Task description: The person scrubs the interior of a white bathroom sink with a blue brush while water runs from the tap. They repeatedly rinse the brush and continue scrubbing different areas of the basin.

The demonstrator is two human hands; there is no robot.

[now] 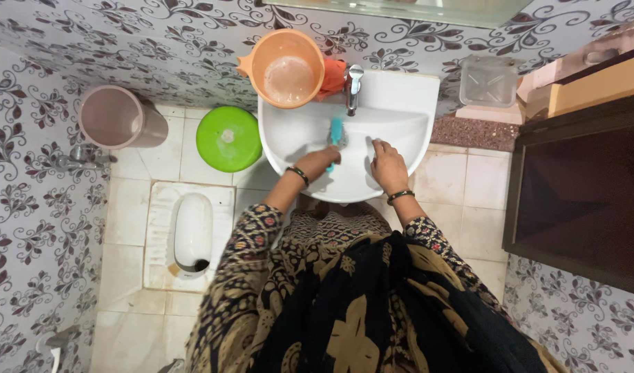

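Home bathroom, washbasin (400, 103), squat toilet (191, 235), tiles

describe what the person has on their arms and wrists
Both arms are covered to below the elbow by patterned sleeves in black, tan and small red and white motifs; the forearms are bare. The left hand has a dark beaded bangle at the wrist, and the right hand has a similar dark bangle. No gloves, and no rings can be made out. A black and tan floral drape hangs over the body.
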